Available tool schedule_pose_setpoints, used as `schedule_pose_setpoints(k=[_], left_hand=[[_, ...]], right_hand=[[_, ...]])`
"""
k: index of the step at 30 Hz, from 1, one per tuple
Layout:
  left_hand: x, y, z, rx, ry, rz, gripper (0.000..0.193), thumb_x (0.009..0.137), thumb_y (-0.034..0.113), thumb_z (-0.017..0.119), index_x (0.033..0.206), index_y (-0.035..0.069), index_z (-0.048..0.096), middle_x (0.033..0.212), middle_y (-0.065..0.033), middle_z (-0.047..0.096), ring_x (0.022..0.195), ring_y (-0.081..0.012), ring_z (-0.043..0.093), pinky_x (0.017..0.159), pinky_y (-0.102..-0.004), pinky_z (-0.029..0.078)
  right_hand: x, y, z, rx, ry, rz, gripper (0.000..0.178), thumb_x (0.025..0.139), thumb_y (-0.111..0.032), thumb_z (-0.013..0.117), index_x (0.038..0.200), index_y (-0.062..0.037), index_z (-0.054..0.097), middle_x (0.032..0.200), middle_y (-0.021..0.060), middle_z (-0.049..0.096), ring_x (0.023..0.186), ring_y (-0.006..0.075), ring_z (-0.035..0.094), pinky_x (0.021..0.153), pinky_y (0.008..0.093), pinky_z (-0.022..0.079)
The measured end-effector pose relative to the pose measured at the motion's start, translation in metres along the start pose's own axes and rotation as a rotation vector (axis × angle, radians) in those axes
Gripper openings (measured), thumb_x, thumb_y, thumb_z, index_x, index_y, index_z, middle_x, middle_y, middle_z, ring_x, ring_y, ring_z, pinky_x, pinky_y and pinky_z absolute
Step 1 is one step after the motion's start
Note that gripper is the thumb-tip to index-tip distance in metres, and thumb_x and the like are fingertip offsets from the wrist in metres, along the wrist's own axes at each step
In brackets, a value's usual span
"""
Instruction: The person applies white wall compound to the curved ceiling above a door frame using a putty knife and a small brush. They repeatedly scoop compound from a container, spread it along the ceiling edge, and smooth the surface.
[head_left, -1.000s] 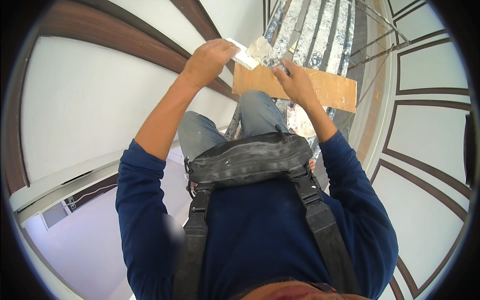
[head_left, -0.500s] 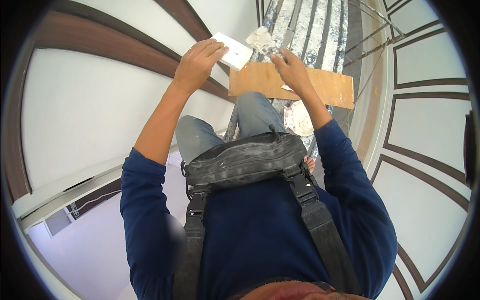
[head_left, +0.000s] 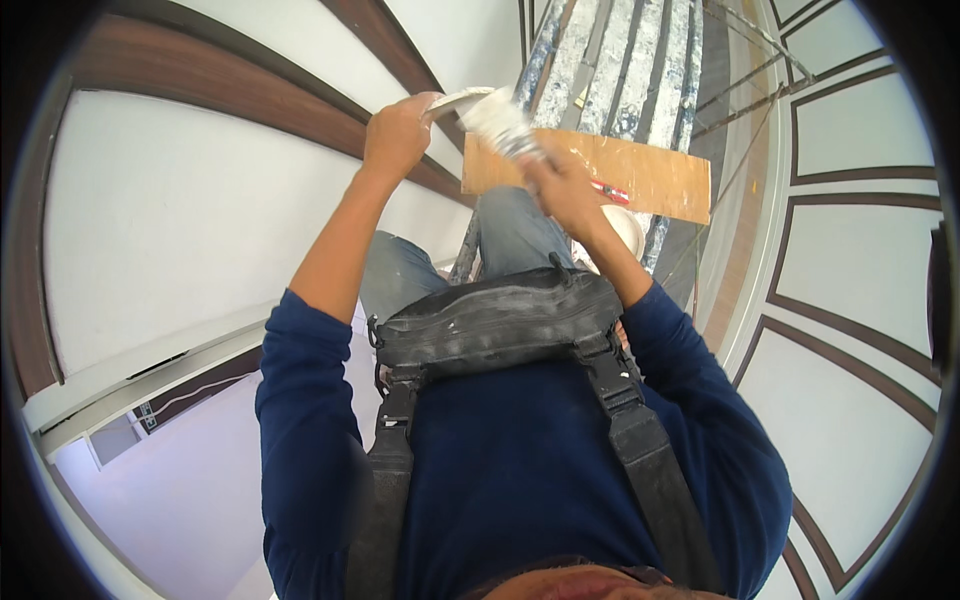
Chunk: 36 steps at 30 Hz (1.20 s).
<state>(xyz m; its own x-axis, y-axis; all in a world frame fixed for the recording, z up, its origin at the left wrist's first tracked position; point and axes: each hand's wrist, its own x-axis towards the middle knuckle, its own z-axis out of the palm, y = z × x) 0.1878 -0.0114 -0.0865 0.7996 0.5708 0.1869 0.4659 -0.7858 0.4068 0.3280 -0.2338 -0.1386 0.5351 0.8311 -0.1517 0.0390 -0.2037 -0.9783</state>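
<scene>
My left hand (head_left: 398, 138) is closed round a white flat rectangular board (head_left: 458, 101), which is tilted so that mostly its edge shows. My right hand (head_left: 566, 188), slightly smeared by motion, grips a putty knife (head_left: 497, 122) by its handle. White paste coats the blade, which points up and left beside the board; whether they touch I cannot tell. A red utility knife (head_left: 610, 192) lies on a brown wooden plank (head_left: 660, 172) just past my right hand. Behind my right forearm stands a round white container (head_left: 625, 232), partly hidden.
I sit on a paint-spattered slatted platform (head_left: 612, 70), the plank lying across it. A panelled wall (head_left: 200, 205) with dark wood trim rises close on my left. Metal scaffold bars (head_left: 745, 115) stand to the right. A black waist bag (head_left: 500, 315) rests at my lap.
The board in my left hand has turned from face-on to nearly edge-on. My right hand has moved down and left with the putty knife, uncovering the red utility knife.
</scene>
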Motion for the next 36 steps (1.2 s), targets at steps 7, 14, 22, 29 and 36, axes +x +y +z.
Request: schedule_pose_setpoints(k=[7,14,22,29,36], left_hand=[[-0.025,0.005,0.032,-0.516,0.029,-0.328,0.03,0.095,0.015,0.069,0.121,0.0,0.072,0.1,-0.0135,0.077,0.087,-0.0153,0.07,0.083,-0.0317,0.054],[-0.035,0.017,0.032,-0.473,0.1,-0.261,0.032,0.095,0.01,0.069,0.125,0.003,0.072,0.106,-0.0168,0.078,0.094,-0.0182,0.072,0.088,-0.0313,0.054],[-0.033,0.013,0.034,-0.234,0.158,-0.04,0.03,0.09,0.009,0.073,0.119,0.012,0.075,0.108,-0.0146,0.077,0.093,-0.0311,0.075,0.081,-0.0371,0.057],[-0.034,0.011,0.048,-0.229,0.16,-0.213,0.029,0.092,0.008,0.071,0.121,0.008,0.074,0.102,-0.0167,0.077,0.088,-0.0259,0.075,0.079,-0.0363,0.059],[-0.033,0.027,0.051,-1.099,0.089,-0.549,0.029,0.098,0.01,0.066,0.123,-0.005,0.069,0.106,-0.0101,0.073,0.092,-0.0145,0.07,0.075,-0.0305,0.062]], right_hand=[[0.022,-0.007,-0.023,0.619,0.154,0.324,0.018,0.106,-0.031,0.056,0.105,-0.0139,0.052,0.073,-0.0005,0.055,0.054,0.0113,0.053,0.045,0.0282,0.043],[0.028,-0.02,-0.018,0.516,0.056,0.334,0.019,0.105,-0.03,0.056,0.106,-0.0115,0.052,0.07,-0.0006,0.053,0.05,0.0109,0.051,0.041,0.0279,0.042],[0.021,-0.02,-0.002,0.307,0.053,0.241,0.022,0.104,-0.031,0.057,0.11,-0.0101,0.056,0.068,-0.002,0.05,0.047,0.0085,0.046,0.039,0.0264,0.037],[-0.007,-0.045,0.015,0.504,-0.018,0.226,0.025,0.105,-0.033,0.057,0.117,-0.0109,0.055,0.07,-0.0012,0.053,0.048,0.0106,0.049,0.04,0.0271,0.039],[0.022,-0.005,0.005,0.718,0.145,0.303,0.02,0.106,-0.033,0.055,0.101,-0.0145,0.049,0.068,-0.0005,0.054,0.048,0.0114,0.05,0.041,0.0278,0.041]])
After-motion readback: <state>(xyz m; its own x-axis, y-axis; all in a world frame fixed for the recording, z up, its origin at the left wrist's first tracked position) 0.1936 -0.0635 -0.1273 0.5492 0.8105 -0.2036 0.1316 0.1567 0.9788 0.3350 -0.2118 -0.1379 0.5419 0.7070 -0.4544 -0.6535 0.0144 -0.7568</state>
